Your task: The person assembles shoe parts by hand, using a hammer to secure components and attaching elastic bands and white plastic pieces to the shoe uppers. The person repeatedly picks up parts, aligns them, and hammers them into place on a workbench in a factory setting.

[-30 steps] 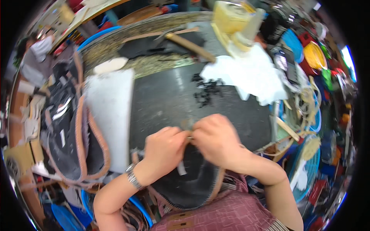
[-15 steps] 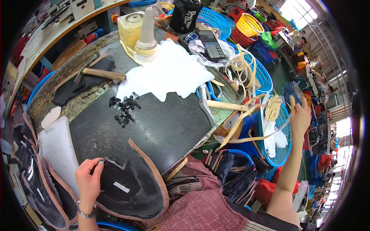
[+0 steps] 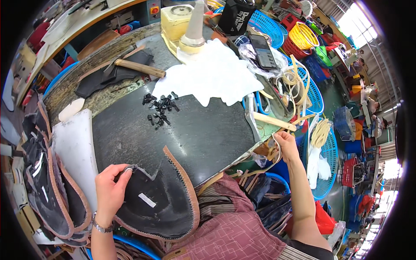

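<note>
A dark stone-topped workbench [image 3: 203, 134] carried a hammer [image 3: 136, 67], white cloth [image 3: 212, 73], small black clips [image 3: 160, 106] and a black leather panel [image 3: 160, 199].

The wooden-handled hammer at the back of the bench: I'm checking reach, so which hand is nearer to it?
Left. The left hand pinches the black leather piece below the hammer; the right hand is off the bench's right edge, on the tan strips.

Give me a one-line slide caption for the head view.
Left hand pins a black leather piece with tan stitched edge on the dark worktable; right hand grips tan strips at its edge.
</note>
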Action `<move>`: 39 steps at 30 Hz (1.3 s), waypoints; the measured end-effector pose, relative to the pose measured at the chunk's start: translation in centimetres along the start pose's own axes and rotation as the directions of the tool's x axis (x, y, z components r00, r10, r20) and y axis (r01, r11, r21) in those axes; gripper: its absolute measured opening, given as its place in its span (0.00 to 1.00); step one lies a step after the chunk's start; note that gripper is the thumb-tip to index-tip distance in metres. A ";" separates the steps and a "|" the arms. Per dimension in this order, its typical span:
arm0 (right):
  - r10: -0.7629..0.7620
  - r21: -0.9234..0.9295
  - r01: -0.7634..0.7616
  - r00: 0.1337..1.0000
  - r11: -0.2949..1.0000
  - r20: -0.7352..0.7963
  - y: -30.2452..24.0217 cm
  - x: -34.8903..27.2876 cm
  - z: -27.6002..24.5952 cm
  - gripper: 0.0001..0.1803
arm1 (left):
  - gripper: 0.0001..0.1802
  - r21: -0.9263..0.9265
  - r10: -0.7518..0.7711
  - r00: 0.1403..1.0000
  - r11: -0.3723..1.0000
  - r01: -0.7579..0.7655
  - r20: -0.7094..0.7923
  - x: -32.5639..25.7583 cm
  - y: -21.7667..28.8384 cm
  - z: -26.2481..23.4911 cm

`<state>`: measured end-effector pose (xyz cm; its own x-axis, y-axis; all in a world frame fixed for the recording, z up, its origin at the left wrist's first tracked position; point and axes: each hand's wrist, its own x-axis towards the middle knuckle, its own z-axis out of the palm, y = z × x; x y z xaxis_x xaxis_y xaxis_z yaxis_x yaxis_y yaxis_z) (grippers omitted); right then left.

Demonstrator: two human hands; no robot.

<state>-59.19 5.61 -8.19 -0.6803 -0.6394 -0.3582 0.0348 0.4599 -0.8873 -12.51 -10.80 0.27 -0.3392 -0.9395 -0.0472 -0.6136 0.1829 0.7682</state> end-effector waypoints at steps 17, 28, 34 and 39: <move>-0.759 -0.845 0.470 0.639 0.254 0.128 -9.3 -6.5 6.5 0.15 | 0.13 0.047 0.220 0.961 0.975 -0.215 -0.166 -5.1 -1.5 -0.7; 0.414 -0.343 0.245 -0.672 0.907 0.614 -12.6 -13.2 26.2 0.36 | 0.09 0.525 0.999 -0.033 -0.026 -0.851 -0.005 -9.1 4.7 0.0; -0.603 0.462 0.885 -0.397 -0.052 0.692 -22.2 -10.6 29.5 0.25 | 0.11 0.420 0.585 0.811 0.740 -0.525 -0.016 -7.4 1.7 -0.4; -0.445 -0.056 0.960 -0.076 -0.275 0.892 -23.8 -0.6 26.6 0.27 | 0.32 0.451 0.312 0.880 0.883 -0.128 -0.360 -3.0 -1.7 0.5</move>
<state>-40.14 -21.33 5.46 0.6892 -0.7060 0.1631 -0.7034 -0.7059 -0.0833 -10.74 -8.15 -1.23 -0.2331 -0.8735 0.4275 -0.8200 0.4129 0.3964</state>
